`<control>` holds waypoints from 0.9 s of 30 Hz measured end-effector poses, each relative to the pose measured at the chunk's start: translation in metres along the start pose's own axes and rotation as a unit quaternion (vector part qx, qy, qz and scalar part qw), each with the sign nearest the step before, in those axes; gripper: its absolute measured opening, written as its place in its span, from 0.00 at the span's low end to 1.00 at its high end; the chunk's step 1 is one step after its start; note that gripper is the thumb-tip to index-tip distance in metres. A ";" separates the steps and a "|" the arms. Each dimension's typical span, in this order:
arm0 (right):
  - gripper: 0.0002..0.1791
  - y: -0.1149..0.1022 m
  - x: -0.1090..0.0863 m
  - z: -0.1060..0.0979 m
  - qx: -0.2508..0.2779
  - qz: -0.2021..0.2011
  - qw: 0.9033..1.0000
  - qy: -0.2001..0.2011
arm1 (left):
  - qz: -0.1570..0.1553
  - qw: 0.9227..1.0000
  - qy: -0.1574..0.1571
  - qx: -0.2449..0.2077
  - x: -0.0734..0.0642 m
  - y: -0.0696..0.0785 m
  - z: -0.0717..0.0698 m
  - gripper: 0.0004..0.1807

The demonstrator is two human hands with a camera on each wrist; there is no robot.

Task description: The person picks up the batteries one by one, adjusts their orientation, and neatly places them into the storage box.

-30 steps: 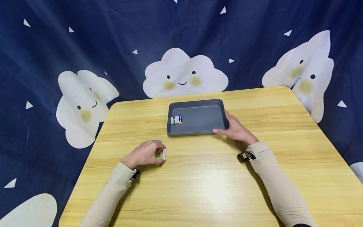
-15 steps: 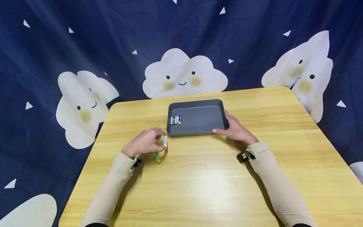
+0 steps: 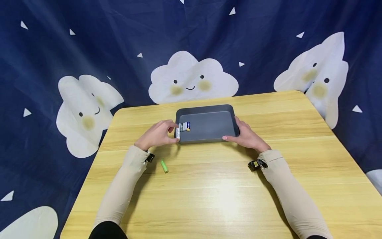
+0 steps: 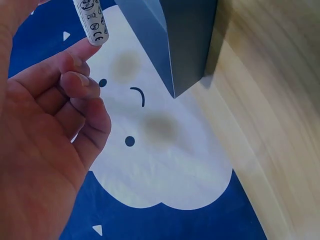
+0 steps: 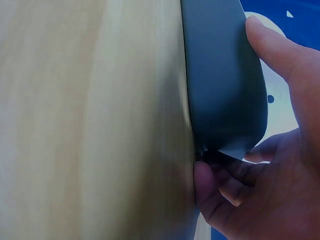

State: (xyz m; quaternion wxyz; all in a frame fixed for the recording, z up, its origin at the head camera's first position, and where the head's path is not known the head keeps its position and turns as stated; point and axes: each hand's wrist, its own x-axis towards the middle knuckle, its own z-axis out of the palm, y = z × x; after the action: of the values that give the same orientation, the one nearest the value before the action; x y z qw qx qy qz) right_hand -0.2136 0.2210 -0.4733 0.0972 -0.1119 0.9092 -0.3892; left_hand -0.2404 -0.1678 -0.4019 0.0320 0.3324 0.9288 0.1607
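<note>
My left hand (image 3: 158, 134) pinches a white battery (image 3: 178, 133) between thumb and finger, over the left wall of a dark grey tray (image 3: 212, 124). In the left wrist view, small printed symbols mark the white battery (image 4: 92, 22) near its end. Inside the tray, several batteries (image 3: 184, 126) lie side by side against the left; the rightmost is blue and yellow. My right hand (image 3: 247, 135) holds the tray by its front right corner, thumb on the front rim. The right wrist view has its fingers around the tray's wall (image 5: 225, 75). A green battery (image 3: 164, 166) lies on the table.
The pale wooden table (image 3: 209, 192) has rounded far corners. Beyond its far edge hangs a dark blue cloth (image 3: 134, 26) with white clouds and small triangles. The green battery lies near the left forearm.
My left hand has carried the white battery away from me, from the table to the tray's left wall. The green battery has come into full view. The right hand stays on the tray.
</note>
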 end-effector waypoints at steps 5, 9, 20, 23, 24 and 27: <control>0.69 0.000 0.000 0.001 0.007 0.002 1.000 0.000 | -0.009 1.000 -0.004 0.009 0.010 -0.002 0.000 0.22; 0.69 0.001 0.001 0.001 0.009 0.007 1.000 -0.002 | -0.015 1.000 -0.005 0.014 0.015 -0.004 0.001 0.22; 0.69 0.001 0.000 0.000 0.007 0.000 1.000 0.001 | -0.022 1.000 -0.006 0.009 0.023 -0.011 0.002 0.22; 0.69 0.001 0.000 0.001 0.006 0.001 1.000 0.000 | -0.025 1.000 -0.006 0.004 0.025 -0.011 0.001 0.22; 0.69 0.001 0.000 0.001 0.006 0.001 1.000 0.000 | -0.025 1.000 -0.006 0.004 0.026 -0.011 0.001 0.22; 0.70 0.001 0.000 0.001 0.007 0.005 1.000 -0.001 | -0.028 1.000 -0.006 0.001 0.028 -0.011 0.001 0.23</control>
State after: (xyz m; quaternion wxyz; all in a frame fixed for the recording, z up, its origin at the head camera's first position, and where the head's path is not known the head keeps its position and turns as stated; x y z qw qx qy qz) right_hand -0.2137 0.2214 -0.4748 0.1012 -0.1070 0.9070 -0.3944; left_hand -0.2685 -0.1578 -0.4046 0.0418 0.3069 0.9377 0.1571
